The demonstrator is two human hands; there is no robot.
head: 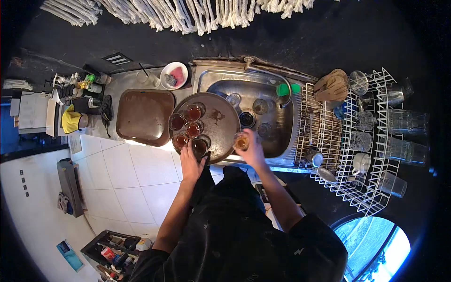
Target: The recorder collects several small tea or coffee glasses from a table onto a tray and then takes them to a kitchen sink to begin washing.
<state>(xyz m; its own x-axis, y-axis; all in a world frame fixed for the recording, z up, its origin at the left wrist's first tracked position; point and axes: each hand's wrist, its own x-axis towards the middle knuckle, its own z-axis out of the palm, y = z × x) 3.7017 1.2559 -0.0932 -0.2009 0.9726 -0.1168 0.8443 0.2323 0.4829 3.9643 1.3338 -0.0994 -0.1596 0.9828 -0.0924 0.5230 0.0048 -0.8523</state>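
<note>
My right hand (253, 149) grips a small glass (241, 141) with amber liquid in it, at the right rim of a round brown tray (223, 135). The fingers and thumb of my left hand (192, 164) are around a glass (199, 147) of dark liquid at the tray's near left. Close by on the tray stand several more glasses of reddish-brown liquid, among them one glass (193, 130) near the middle of the group. The tray overlaps the left side of a steel sink (282, 141). A clear glass (260, 106) and others are in the basin.
A rectangular brown tray (145, 116) lies on the counter at left, below a white bowl (174, 75) holding a steel scourer and something pink. A curved faucet (271, 74) reaches over the sink near a green item (288, 89). At right, a wire dish rack (347, 169) holds glasses and cups.
</note>
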